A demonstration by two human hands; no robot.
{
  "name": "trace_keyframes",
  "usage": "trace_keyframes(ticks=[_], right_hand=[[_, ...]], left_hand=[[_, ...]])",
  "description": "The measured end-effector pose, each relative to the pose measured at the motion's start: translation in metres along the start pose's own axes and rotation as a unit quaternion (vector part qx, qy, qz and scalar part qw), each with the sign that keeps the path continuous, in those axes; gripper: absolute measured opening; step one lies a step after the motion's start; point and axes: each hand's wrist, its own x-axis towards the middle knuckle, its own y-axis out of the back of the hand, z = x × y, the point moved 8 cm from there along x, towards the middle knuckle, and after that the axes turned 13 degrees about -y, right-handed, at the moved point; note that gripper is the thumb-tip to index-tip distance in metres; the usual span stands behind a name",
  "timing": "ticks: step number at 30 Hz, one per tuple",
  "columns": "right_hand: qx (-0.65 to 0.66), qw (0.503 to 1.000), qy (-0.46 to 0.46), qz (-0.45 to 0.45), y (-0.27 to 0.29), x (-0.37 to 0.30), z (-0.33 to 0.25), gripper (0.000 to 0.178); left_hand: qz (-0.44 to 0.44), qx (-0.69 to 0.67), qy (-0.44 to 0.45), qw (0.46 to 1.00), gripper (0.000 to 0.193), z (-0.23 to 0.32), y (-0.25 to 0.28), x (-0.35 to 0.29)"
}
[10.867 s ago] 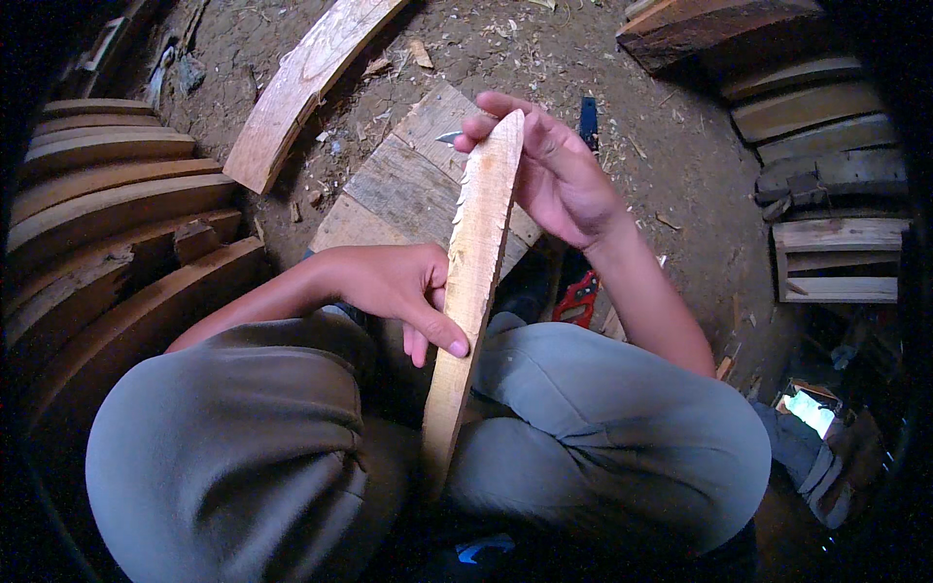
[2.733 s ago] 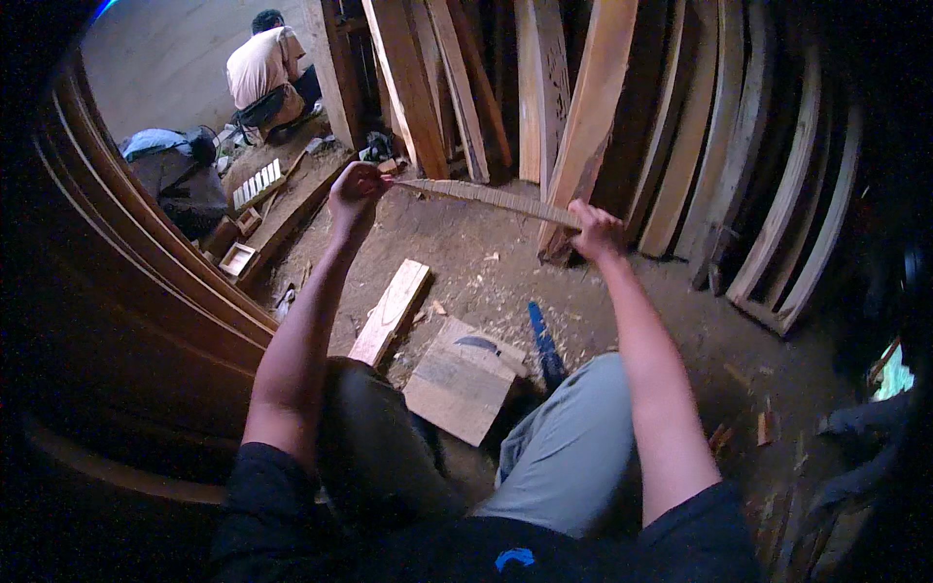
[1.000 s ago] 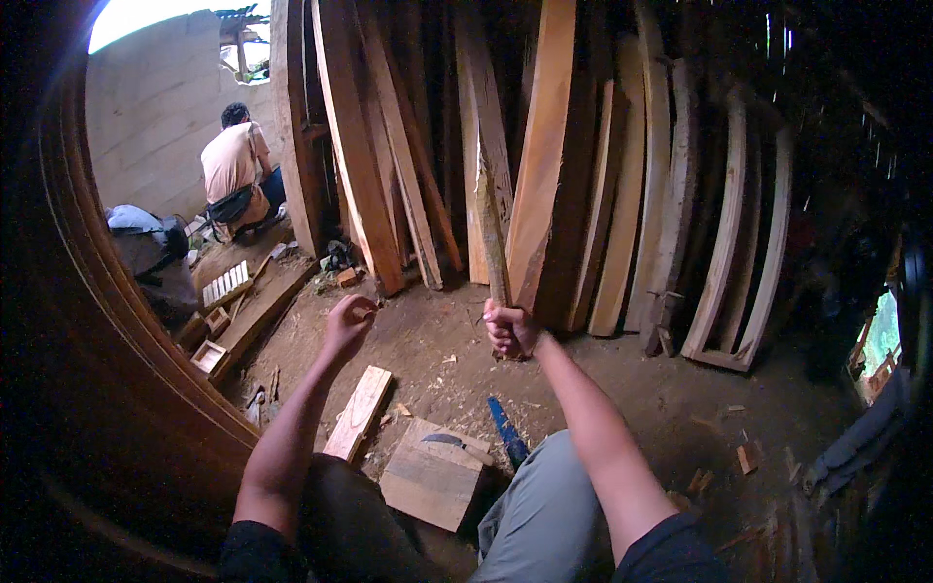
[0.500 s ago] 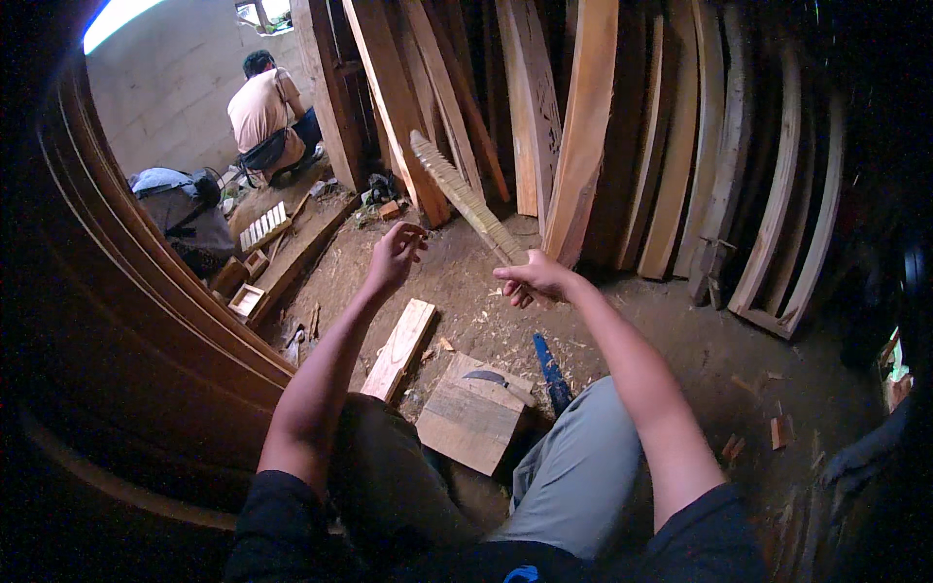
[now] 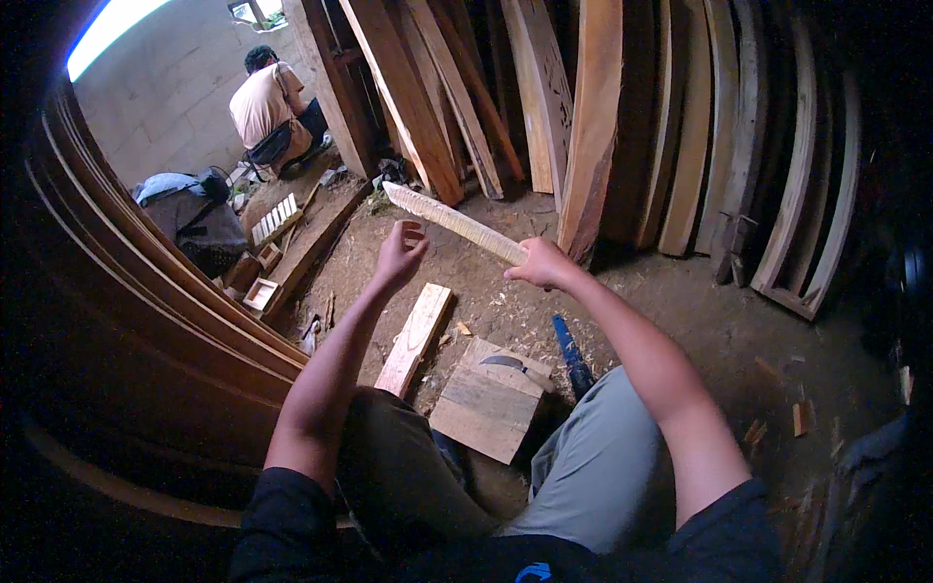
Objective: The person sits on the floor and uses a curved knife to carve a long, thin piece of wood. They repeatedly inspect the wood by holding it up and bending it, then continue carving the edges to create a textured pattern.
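Observation:
My right hand is closed round the near end of a long, pale wooden strip with notch-like ridges along it. The strip slants up to the left, off the ground. Below its far part, my left hand hangs with fingers curled and apart, holding nothing. It looks close to the strip but not touching it. Between my knees, a square wooden board carries a curved-blade knife with a wooden handle. A light plank lies left of the board.
A long blue tool or sheath lies by my right knee. Tall planks lean along the far side. At the far left another person crouches near small wooden frames. Shavings and offcuts litter the dirt floor.
The strip's far end has swung down and left, so it lies at a flatter angle. My right hand stays closed on it; my left hand remains raised with nothing in it.

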Motion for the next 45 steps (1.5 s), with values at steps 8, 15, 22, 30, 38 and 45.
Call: trace_keyframes(ticks=[8,15,22,30,38,45], right_hand=[[-0.045,0.998,0.026,0.021,-0.001,0.004,-0.001,0.044],[-0.069,0.995,0.048,0.052,0.001,0.000,-0.006,0.050],[0.029,0.997,0.020,-0.072,-0.023,0.002,-0.008,0.038],[0.108,0.980,-0.005,-0.165,-0.039,-0.005,-0.014,0.035],[0.106,0.978,-0.017,-0.181,-0.037,-0.016,-0.021,0.035],[0.103,0.979,-0.019,-0.175,-0.036,-0.008,-0.013,0.033]], left_hand=[[0.052,0.110,0.040,0.992,0.065,-0.055,0.027,-0.010],[0.064,0.077,0.093,0.991,0.097,-0.048,0.030,-0.014],[-0.064,0.083,0.029,0.994,0.117,-0.011,0.001,-0.013],[-0.106,0.107,0.013,0.989,0.119,-0.028,-0.006,-0.016],[-0.078,0.103,-0.007,0.992,0.119,-0.037,0.000,-0.018],[-0.126,0.111,0.024,0.986,0.118,-0.038,-0.008,-0.019]])
